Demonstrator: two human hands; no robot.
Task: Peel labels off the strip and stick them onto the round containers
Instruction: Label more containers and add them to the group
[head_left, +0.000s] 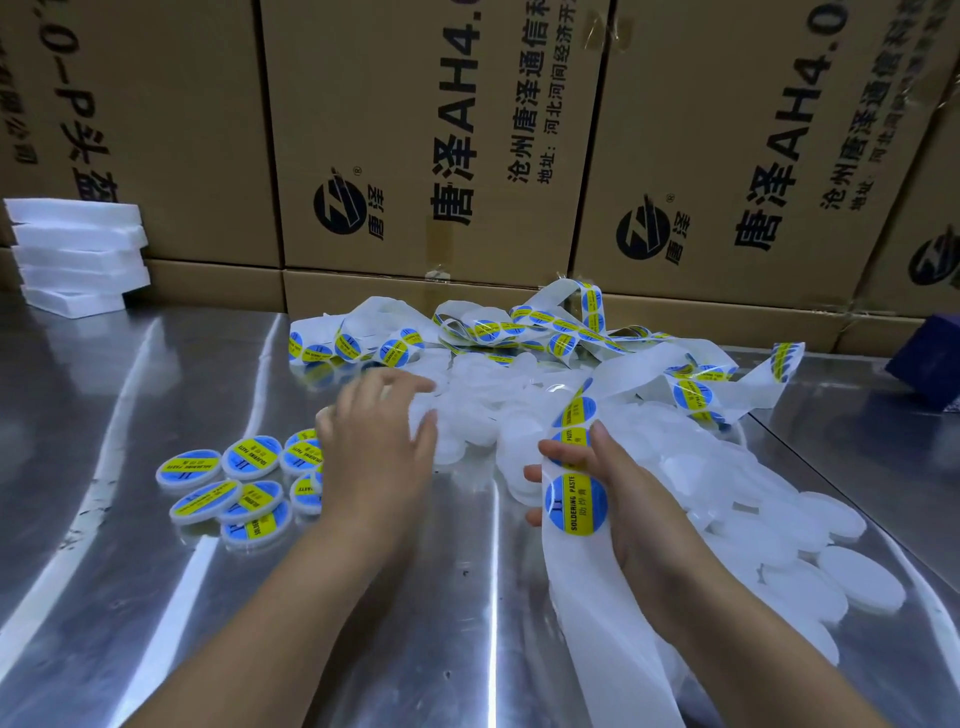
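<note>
Watching from my remote station, I judged the main risk lay in the label strip (587, 582). My right hand (623, 499) clasped it, thumb across the front and fingers behind, just above a full label (576, 504). The far end of the strip ran into a tangled heap at the back of the steel table (156, 597), so a hard tug could have dragged loops through the bare containers (831, 519) and scattered them. A half-lifted label could also have folded onto itself. My left hand (379, 441) hovered over the near edge of that pile, fingers spread and holding nothing. A careless sweep of it could have knocked the labelled containers (244, 483) lying just beside the wrist. I counted about eight finished ones, though the hand hid part of the group. The bare ones overlapped too much to count; there were clearly dozens. Three labels showed on the stretch at my right hand, with many more in the tangle. To the far left stood five stacked foam slabs (78, 254), behind ran cardboard cartons (426, 130), and one blue box (930, 358) sat at the right edge.
</note>
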